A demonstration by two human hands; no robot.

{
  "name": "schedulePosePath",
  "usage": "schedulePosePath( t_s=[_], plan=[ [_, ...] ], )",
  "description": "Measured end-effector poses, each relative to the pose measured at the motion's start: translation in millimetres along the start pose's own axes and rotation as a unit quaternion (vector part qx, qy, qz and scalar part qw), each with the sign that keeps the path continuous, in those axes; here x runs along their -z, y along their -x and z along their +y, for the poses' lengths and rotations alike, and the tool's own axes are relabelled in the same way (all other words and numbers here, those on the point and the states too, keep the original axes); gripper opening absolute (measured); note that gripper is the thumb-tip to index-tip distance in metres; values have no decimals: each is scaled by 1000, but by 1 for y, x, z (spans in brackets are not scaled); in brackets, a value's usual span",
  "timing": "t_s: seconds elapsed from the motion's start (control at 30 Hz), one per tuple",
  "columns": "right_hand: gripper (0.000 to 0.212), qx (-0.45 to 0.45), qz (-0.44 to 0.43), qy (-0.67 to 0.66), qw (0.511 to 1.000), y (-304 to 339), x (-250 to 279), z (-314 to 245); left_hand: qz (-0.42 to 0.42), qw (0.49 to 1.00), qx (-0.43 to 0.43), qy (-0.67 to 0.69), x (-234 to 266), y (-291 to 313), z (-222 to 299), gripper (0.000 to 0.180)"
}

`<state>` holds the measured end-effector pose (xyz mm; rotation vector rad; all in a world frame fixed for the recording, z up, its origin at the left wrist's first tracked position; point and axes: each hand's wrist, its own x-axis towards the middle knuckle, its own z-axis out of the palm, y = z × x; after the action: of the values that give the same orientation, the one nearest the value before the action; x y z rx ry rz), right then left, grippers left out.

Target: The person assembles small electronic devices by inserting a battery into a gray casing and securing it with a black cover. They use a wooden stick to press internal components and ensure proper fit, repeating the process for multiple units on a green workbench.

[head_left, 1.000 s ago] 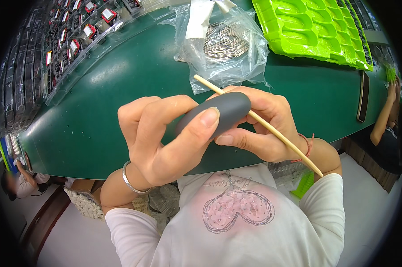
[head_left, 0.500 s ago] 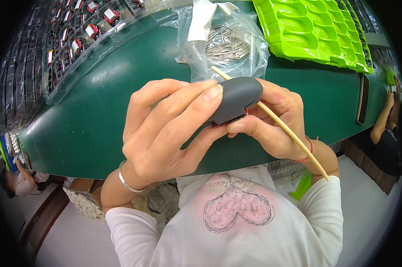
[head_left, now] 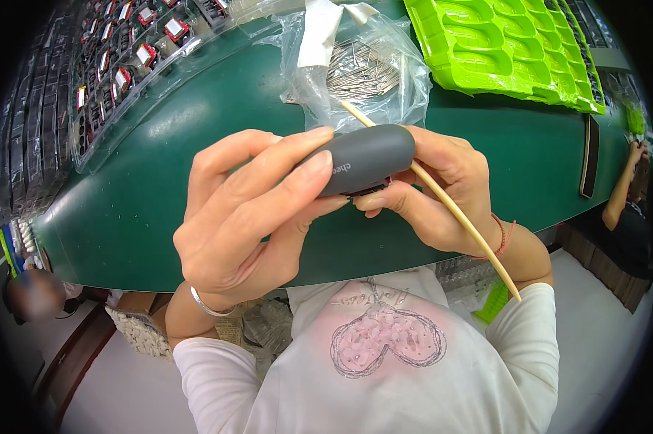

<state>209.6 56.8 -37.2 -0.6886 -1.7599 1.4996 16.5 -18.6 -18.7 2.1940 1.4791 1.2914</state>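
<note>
A dark grey, rounded plastic casing (head_left: 370,152) is held above the green table, with pale lettering on its upper face. Dark and reddish parts show along its lower edge. My left hand (head_left: 243,213) closes on its left end, fingertips on top and thumb below. At the other end, my right hand (head_left: 449,192) pinches the casing between fingers and thumb. A thin wooden stick (head_left: 471,228) also runs through my right hand. Its far tip pokes out behind the casing, and its near end reaches my right sleeve.
Beyond my hands lies a clear plastic bag (head_left: 406,94) of thin metal pins (head_left: 362,72). A bright green moulded tray (head_left: 478,47) sits far right, near a dark flat slab (head_left: 590,157). Clear trays (head_left: 98,148) of small red-and-white parts fill the far left. People sit at both sides.
The casing has turned, bringing its lettering into sight, and moved slightly left. My left hand has shifted left along it. The stick has moved a little left with my right hand.
</note>
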Motion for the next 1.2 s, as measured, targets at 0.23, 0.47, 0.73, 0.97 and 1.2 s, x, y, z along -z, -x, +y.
schedulePosePath(
  t_s=[0.23,0.47,0.73,0.97,1.2],
  plan=[
    [23,-59,6,-47,997,-1,1,-6,33,999,-2,22,-2,-1,-6,46],
    [26,34,-27,66,997,-6,10,-5,36,982,136,127,0,-2,-4,43],
    [28,86,-66,102,989,-11,13,-7,-101,981,94,135,11,-29,2,44],
    [31,52,27,11,998,-5,7,-6,43,974,223,25,16,-84,-28,41],
    [30,83,-24,70,994,-4,9,-9,65,919,178,-345,-13,-111,-120,42]
  ],
)
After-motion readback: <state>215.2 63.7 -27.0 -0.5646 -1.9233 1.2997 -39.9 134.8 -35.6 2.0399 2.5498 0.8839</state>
